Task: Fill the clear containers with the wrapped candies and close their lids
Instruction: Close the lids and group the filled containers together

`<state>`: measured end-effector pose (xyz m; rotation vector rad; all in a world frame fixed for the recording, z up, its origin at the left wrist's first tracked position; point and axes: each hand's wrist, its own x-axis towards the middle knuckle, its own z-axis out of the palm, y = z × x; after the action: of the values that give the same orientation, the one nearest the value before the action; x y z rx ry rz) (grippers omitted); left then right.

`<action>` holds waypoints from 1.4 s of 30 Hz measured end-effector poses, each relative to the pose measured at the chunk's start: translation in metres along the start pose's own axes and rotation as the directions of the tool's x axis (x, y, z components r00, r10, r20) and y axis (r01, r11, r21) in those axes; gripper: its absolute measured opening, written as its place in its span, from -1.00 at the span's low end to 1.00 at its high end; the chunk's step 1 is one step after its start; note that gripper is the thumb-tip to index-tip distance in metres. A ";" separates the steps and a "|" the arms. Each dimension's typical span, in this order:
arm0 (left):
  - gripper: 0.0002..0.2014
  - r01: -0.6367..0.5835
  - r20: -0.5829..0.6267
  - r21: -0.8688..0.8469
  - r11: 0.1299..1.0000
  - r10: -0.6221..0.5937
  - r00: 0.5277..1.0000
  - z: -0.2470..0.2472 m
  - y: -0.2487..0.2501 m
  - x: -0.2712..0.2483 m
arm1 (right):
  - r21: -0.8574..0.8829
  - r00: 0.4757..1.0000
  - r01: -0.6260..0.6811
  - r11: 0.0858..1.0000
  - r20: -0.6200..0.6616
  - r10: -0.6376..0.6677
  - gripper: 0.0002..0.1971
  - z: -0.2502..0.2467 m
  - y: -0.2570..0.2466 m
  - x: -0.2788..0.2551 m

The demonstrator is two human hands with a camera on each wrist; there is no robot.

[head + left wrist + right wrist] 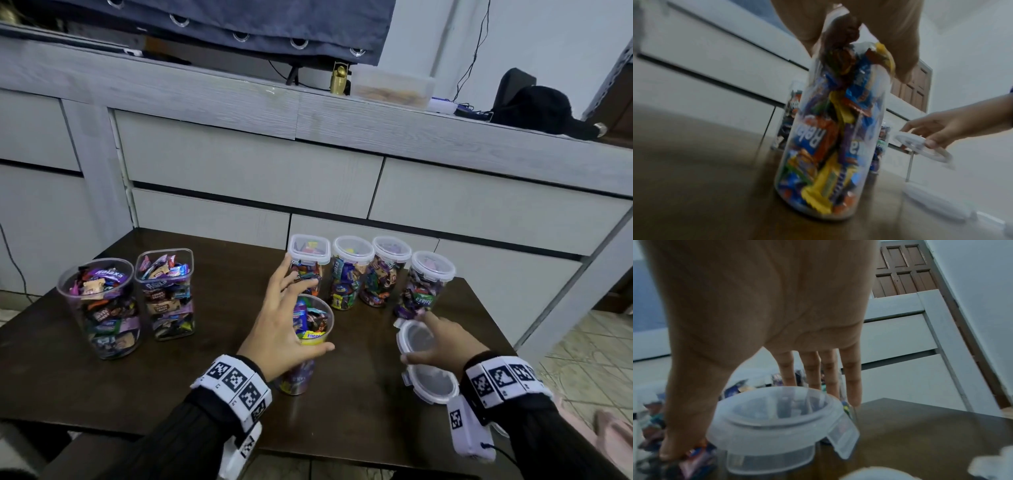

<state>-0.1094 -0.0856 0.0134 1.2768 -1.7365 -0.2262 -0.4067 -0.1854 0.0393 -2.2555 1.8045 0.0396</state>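
An open round clear container (pixel 310 346), full of wrapped candies (pixel 830 139), stands at the middle of the dark table (pixel 222 342). My left hand (pixel 301 308) is spread over its mouth, the thumb lying along the near rim and the fingers straight. My right hand (pixel 415 337) pinches a round clear lid (pixel 411 344) between thumb and fingers (pixel 853 378), lifted just off the table to the right of the container. The lid (pixel 777 418) has its clip flaps hanging down. A second lid (pixel 431 380) lies flat below it.
Several lidded, filled containers (pixel 351 270) stand in a row at the back, close behind both hands. Two open filled containers, a round one (pixel 99 305) and a square one (pixel 166 291), stand at the left. A grey drawer unit (pixel 253 171) rises behind the table.
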 end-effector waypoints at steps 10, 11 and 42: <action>0.31 0.261 0.130 -0.467 0.845 -0.226 0.965 0.051 0.005 0.006 | 0.127 0.923 0.305 0.944 -0.283 -0.261 -0.01 -0.047 -0.046 -0.013; 0.33 0.294 0.161 -0.477 0.828 -0.247 0.956 0.052 0.003 0.008 | 0.152 0.910 0.343 0.927 -0.298 -0.288 0.00 -0.049 -0.051 -0.015; -0.11 0.472 0.535 -0.405 0.783 -0.216 0.817 0.017 -0.012 0.022 | 0.156 0.831 0.541 0.826 0.051 -0.554 -0.43 -0.043 -0.091 -0.029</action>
<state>-0.1148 -0.1154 0.0093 1.1743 -1.6189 -1.2421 -0.3318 -0.1488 0.1017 -2.5295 1.0151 -0.0796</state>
